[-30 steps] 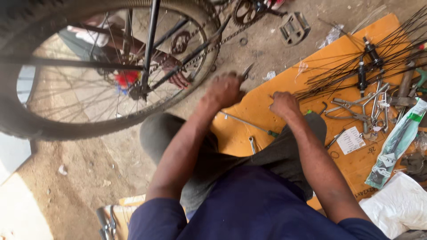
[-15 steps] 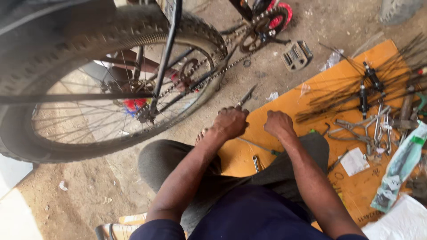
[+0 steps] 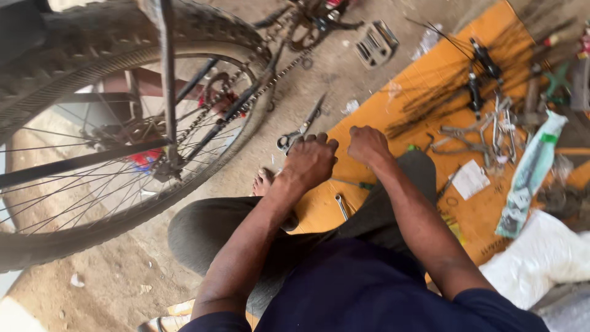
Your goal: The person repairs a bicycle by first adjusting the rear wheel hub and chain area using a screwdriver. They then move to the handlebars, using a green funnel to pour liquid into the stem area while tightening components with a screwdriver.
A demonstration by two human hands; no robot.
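Observation:
My left hand [image 3: 310,161] and my right hand [image 3: 367,144] are held close together above my knees, both with fingers curled into fists. Whatever may be inside them is hidden. Just beyond my left hand a pair of scissors [image 3: 301,129] lies on the dirt at the edge of an orange board [image 3: 381,110]. Under my hands a green-handled screwdriver [image 3: 355,183] and a small spanner [image 3: 342,206] rest on the board. My bare foot [image 3: 263,181] shows beside my left wrist.
A bicycle rear wheel [image 3: 123,203] with chain [image 3: 270,86] and black frame stands at left. A pedal [image 3: 376,43] lies on the ground. The board holds loose spokes [image 3: 442,98], several metal tools [image 3: 491,126], a green packet [image 3: 528,175] and a white bag [image 3: 547,255].
My two hands have drawn together, from apart to nearly touching. The view has tilted, so the wheel sits lower and the pedal and crank show at the top.

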